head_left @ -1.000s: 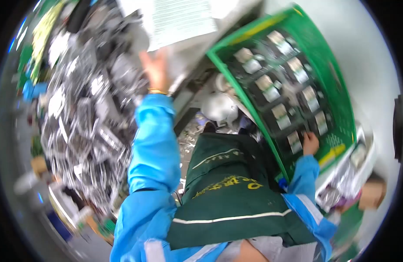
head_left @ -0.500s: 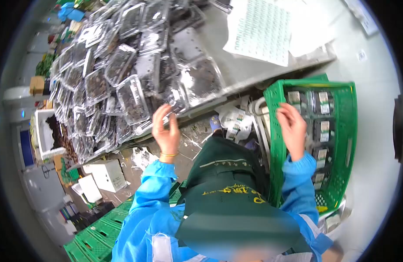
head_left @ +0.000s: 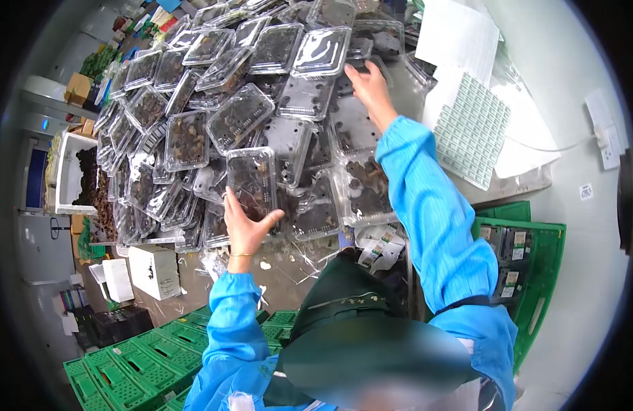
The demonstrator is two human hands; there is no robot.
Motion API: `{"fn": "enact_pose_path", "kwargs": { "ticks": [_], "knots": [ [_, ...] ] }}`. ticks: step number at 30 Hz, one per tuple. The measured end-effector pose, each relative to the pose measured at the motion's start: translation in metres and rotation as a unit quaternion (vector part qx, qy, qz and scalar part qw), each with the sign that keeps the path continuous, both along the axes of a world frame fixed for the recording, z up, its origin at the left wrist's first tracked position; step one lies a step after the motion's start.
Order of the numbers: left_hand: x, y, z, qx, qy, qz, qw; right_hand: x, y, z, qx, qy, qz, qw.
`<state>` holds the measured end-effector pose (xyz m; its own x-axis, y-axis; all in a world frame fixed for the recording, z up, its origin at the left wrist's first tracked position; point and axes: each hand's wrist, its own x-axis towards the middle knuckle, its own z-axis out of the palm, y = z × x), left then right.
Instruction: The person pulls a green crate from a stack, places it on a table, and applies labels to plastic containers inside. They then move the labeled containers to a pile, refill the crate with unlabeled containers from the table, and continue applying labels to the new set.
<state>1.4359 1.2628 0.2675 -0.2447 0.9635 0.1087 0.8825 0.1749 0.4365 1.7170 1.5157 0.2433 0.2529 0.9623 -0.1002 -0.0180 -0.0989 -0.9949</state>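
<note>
Clear plastic clamshell boxes with dark brown contents lie heaped on the table. My left hand [head_left: 246,229] is open, thumb stretched out, at the lower end of one such clamshell box [head_left: 252,179]. Farther forward, my right hand [head_left: 371,90] reaches over the heap with thumb and fingers apart. Its fingertips are right by the lower right corner of a shiny-lidded clamshell box [head_left: 322,52]. Near the front edge, below my right hand, another clamshell box [head_left: 364,186] lies flat.
A sheet of green-and-white labels [head_left: 471,130] and white paper [head_left: 457,31] lie at the table's right. A green crate [head_left: 546,274] holding labelled packs stands at my right. More green crates [head_left: 135,363] are at lower left, near a white foam box [head_left: 154,272].
My right hand has moved from above the green crate forward to the heap of boxes. My left hand is now over a box near the table edge. The view has shifted toward the table.
</note>
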Motion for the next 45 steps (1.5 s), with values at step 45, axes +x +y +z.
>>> {"fn": "enact_pose_path", "kwargs": {
  "ticks": [45],
  "knots": [
    [0.345, -0.032, 0.085, -0.660, -0.247, -0.498, 0.506, 0.264, -0.432, 0.076, 0.038, -0.148, 0.256, 0.955]
  ]
}}
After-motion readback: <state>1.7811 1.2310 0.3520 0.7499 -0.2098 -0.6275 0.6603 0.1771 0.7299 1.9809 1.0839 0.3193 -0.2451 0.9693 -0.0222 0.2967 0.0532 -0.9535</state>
